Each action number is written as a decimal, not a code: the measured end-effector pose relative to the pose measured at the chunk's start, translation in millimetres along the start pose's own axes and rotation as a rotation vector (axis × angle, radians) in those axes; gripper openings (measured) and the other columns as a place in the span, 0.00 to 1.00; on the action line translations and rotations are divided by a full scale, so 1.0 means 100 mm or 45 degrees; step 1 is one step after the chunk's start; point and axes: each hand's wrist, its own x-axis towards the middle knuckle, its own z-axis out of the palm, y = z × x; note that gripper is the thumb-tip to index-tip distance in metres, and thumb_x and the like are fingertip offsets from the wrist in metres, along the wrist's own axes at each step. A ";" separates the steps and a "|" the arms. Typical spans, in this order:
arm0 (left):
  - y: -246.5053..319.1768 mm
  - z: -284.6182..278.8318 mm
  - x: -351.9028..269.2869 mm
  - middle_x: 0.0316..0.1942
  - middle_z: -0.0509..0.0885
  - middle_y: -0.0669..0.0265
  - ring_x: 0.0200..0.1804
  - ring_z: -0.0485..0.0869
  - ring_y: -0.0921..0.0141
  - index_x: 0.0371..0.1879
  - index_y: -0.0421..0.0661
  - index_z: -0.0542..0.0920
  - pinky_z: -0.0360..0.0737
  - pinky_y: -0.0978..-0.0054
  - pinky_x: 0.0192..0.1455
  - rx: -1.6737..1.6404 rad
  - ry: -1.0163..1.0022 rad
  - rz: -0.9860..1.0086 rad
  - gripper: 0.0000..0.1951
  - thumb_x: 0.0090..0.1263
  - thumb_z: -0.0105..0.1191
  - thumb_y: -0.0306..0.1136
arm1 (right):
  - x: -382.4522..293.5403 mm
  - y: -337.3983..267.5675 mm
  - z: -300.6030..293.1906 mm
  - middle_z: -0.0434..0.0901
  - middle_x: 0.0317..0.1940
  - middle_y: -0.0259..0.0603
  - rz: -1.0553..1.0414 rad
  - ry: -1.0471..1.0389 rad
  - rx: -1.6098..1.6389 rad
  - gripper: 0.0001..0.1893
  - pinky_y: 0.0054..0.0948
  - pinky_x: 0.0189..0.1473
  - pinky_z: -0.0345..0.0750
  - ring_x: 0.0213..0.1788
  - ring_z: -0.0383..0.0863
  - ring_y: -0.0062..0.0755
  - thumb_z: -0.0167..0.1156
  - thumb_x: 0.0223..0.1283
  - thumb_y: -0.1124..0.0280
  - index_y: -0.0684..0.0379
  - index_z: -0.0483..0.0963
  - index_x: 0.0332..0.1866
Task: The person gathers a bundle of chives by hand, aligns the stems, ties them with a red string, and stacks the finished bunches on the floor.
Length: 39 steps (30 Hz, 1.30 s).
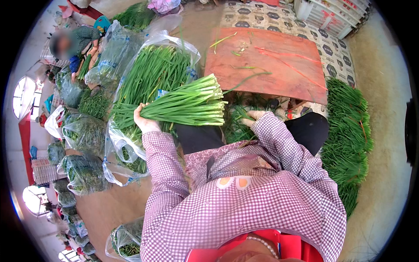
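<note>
My left hand (145, 121) is closed around the leafy end of a bunch of green garlic chives (190, 101), whose pale cut ends point right. The bunch lies level over an open clear plastic bag (193, 50) full of more chives (157, 65). My right hand (253, 117) is low between my knees, at loose green leaves (240, 126) just below the near edge of a low red board table (271, 62). Its fingers are partly hidden by the sleeve and leaves, so its grip is unclear. Red plastic strips (294, 67) and leaf scraps lie on the table.
Tied chive bundles (348, 140) are stacked in a row at my right. Several filled plastic bags (86, 173) stand at my left. White plastic crates (330, 16) are at the upper right. Another person (81, 39) sits at the upper left, handling greens.
</note>
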 end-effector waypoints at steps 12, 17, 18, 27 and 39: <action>-0.08 0.16 -0.08 0.27 0.79 0.65 0.33 0.78 0.66 0.28 0.44 0.76 0.80 0.66 0.45 0.028 0.069 -0.035 0.03 0.56 0.51 0.28 | 0.11 -0.39 0.25 0.85 0.40 0.43 -0.133 -0.002 0.147 0.21 0.31 0.48 0.78 0.42 0.84 0.37 0.55 0.63 0.50 0.45 0.76 0.58; -0.06 0.05 0.04 0.27 0.79 0.64 0.34 0.78 0.65 0.28 0.43 0.76 0.80 0.65 0.45 0.031 -0.009 -0.032 0.03 0.55 0.52 0.27 | 0.11 -0.35 0.26 0.84 0.36 0.47 -0.431 0.131 -0.151 0.19 0.39 0.43 0.80 0.39 0.84 0.45 0.52 0.66 0.52 0.51 0.77 0.54; -0.06 0.05 0.04 0.27 0.79 0.64 0.34 0.78 0.65 0.28 0.43 0.76 0.80 0.65 0.46 0.026 -0.009 -0.034 0.03 0.55 0.52 0.27 | 0.11 -0.35 0.27 0.84 0.35 0.47 -0.450 0.165 -0.137 0.19 0.39 0.43 0.80 0.38 0.83 0.46 0.52 0.65 0.52 0.51 0.77 0.53; -0.06 0.04 0.03 0.28 0.79 0.63 0.35 0.78 0.64 0.27 0.42 0.76 0.79 0.66 0.46 0.040 0.026 -0.029 0.03 0.56 0.51 0.27 | 0.07 -0.36 0.27 0.82 0.26 0.49 -0.692 0.333 -0.184 0.15 0.38 0.33 0.80 0.29 0.83 0.46 0.57 0.62 0.60 0.59 0.80 0.46; -0.02 -0.13 0.02 0.26 0.78 0.66 0.34 0.78 0.66 0.32 0.42 0.76 0.76 0.63 0.56 -0.033 -0.125 -0.066 0.07 0.54 0.52 0.28 | 0.19 -0.05 0.32 0.85 0.36 0.43 -0.055 0.095 0.754 0.18 0.30 0.48 0.78 0.40 0.81 0.29 0.64 0.54 0.59 0.60 0.82 0.45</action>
